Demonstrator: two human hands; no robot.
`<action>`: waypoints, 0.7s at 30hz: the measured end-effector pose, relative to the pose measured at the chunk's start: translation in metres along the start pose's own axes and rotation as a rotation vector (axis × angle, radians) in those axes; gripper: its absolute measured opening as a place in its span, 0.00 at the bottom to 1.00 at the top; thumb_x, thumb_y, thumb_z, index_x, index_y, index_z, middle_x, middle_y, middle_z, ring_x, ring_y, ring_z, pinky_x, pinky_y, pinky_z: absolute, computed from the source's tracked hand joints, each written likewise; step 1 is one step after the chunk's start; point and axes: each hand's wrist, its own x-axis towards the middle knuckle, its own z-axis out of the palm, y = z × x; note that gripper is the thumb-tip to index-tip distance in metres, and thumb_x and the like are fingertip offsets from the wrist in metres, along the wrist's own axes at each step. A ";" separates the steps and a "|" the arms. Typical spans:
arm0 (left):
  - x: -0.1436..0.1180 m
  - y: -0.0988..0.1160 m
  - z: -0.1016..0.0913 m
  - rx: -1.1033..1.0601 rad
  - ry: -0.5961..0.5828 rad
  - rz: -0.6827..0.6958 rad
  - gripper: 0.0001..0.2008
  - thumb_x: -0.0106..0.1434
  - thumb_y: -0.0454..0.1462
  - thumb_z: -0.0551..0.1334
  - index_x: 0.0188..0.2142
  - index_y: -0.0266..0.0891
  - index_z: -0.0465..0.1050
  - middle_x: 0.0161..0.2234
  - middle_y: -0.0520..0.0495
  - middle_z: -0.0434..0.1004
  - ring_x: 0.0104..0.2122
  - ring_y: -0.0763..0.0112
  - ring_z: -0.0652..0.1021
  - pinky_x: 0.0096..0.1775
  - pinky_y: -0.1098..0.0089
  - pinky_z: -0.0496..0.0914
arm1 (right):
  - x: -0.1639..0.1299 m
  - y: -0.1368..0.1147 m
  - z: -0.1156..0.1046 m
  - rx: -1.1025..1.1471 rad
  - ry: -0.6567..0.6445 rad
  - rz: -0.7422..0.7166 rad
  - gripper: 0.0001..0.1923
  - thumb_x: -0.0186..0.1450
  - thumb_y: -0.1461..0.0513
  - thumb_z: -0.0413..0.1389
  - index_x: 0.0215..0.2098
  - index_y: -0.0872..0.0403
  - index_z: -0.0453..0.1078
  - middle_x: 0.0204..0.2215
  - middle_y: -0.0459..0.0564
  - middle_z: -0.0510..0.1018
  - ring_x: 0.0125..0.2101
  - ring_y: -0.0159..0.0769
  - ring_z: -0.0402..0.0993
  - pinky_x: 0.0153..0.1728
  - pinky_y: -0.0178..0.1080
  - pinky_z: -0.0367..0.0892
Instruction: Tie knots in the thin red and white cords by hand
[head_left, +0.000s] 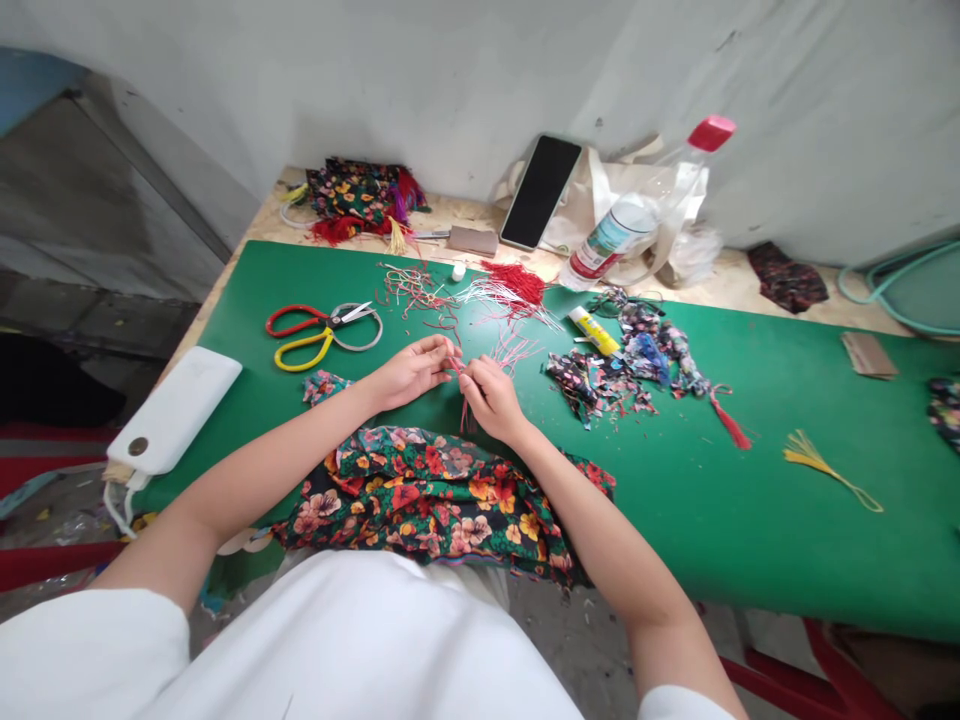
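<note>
My left hand (417, 374) and my right hand (491, 397) meet over the middle of the green mat (645, 520). Between their closed fingertips is a thin bundle of pinkish-red cord (466, 416), its loose ends hanging below my right hand. Part of the bundle is hidden by the fingers. Just beyond the hands lie pale pink strands (514, 348) and a pile of red cords (517, 284). Nearer my body, flowered fabric (442, 490) lies bunched along the mat's front edge, under my forearms.
Scissors (328, 322) with red and yellow handles lie left, near a white power bank (176, 410). At the back stand a phone (541, 190) and a bottle (609, 240). Right are a glue tube (594, 331), fabric scraps (577, 385), a red tassel (729, 420) and a yellow tassel (829, 468).
</note>
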 end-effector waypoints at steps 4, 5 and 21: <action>0.001 0.007 0.002 -0.191 0.137 -0.051 0.03 0.60 0.32 0.61 0.31 0.37 0.67 0.31 0.52 0.75 0.32 0.74 0.78 0.36 0.71 0.70 | 0.000 -0.001 0.000 -0.054 0.025 -0.005 0.16 0.70 0.62 0.43 0.24 0.51 0.52 0.19 0.43 0.59 0.24 0.32 0.55 0.30 0.37 0.55; 0.001 0.008 0.002 -0.211 0.152 -0.054 0.03 0.61 0.32 0.60 0.31 0.37 0.67 0.30 0.52 0.76 0.31 0.74 0.78 0.36 0.70 0.71 | 0.000 -0.001 0.001 -0.063 0.027 0.000 0.16 0.70 0.62 0.43 0.23 0.51 0.51 0.19 0.43 0.59 0.24 0.32 0.54 0.29 0.37 0.55; 0.000 0.004 0.002 -0.036 -0.043 -0.043 0.03 0.61 0.31 0.59 0.30 0.34 0.66 0.20 0.55 0.60 0.17 0.83 0.61 0.22 0.79 0.57 | -0.004 0.000 0.002 -0.299 -0.216 -0.063 0.20 0.68 0.58 0.48 0.19 0.53 0.60 0.18 0.46 0.68 0.26 0.33 0.57 0.33 0.37 0.56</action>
